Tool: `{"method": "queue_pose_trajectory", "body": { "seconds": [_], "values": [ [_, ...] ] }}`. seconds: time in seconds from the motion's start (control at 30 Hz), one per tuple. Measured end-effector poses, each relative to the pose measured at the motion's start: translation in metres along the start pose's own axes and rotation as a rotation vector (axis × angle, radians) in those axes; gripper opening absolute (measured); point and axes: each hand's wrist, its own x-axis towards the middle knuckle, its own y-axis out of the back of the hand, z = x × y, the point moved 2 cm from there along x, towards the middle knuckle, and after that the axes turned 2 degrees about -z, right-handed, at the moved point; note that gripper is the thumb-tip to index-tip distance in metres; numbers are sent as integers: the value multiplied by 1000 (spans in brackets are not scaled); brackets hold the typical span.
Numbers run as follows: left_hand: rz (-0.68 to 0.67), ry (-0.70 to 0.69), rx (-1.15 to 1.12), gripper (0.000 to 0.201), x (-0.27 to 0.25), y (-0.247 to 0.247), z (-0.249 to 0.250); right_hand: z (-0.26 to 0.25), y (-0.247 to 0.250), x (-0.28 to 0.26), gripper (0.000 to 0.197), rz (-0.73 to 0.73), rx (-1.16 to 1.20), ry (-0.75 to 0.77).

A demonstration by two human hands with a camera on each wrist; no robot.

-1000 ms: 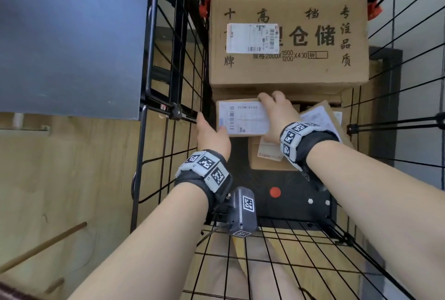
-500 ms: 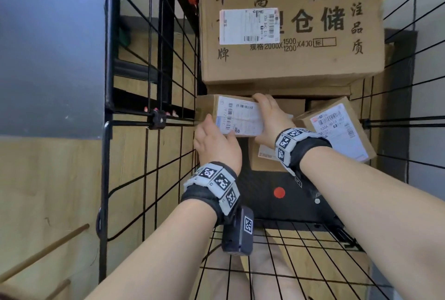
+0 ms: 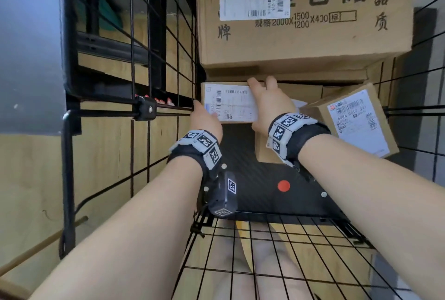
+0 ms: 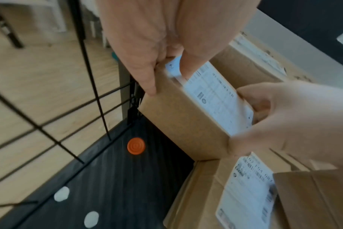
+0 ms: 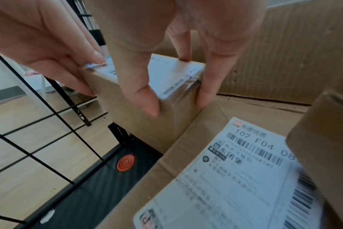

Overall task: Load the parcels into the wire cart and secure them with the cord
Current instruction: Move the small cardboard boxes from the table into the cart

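Observation:
Both hands hold a small cardboard parcel (image 3: 231, 104) with a white label, low in the wire cart's (image 3: 131, 131) far left corner. My left hand (image 3: 207, 120) grips its left end, thumb on the label and fingers (image 4: 147, 74) down the side. My right hand (image 3: 267, 104) grips its right end, with the fingertips (image 5: 149, 102) over the near face and far corner. The parcel (image 5: 145, 117) stands beside a flat labelled parcel (image 5: 225, 178), touching its edge. A large printed box (image 3: 305, 34) stands upright behind. No cord is in view.
Another labelled parcel (image 3: 354, 119) leans tilted at the right, on top of the flat one. The cart's black floor plate (image 3: 265, 203) carries an orange stud (image 3: 283, 185). Wire walls close in at the left and right. A wire panel (image 3: 289, 251) lies under my forearms.
My head has come closer to the cart. The small parcel, tilted half a second ago, is now level and nearer the left wall. Both hands keep their grip.

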Motion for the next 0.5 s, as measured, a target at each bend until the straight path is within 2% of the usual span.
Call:
{"method": "queue_pose_trajectory", "body": {
  "seconds": [0.13,0.27,0.37,0.43,0.5],
  "values": [
    [15,-22,90,45,3,-7,7,-9,-12,16,86,13,-72,-31],
    [-61,-157,363,51,1,-26,8,-9,-18,26,57,62,-87,-69],
    [-149,-231,537,49,7,-42,5,-2,-17,18,75,36,-23,-37],
    [-163,-249,596,49,7,-48,4,2,-11,3,78,108,38,-24],
    [-184,-273,652,58,6,-51,2,8,-2,-19,75,230,62,-22]
  ]
}}
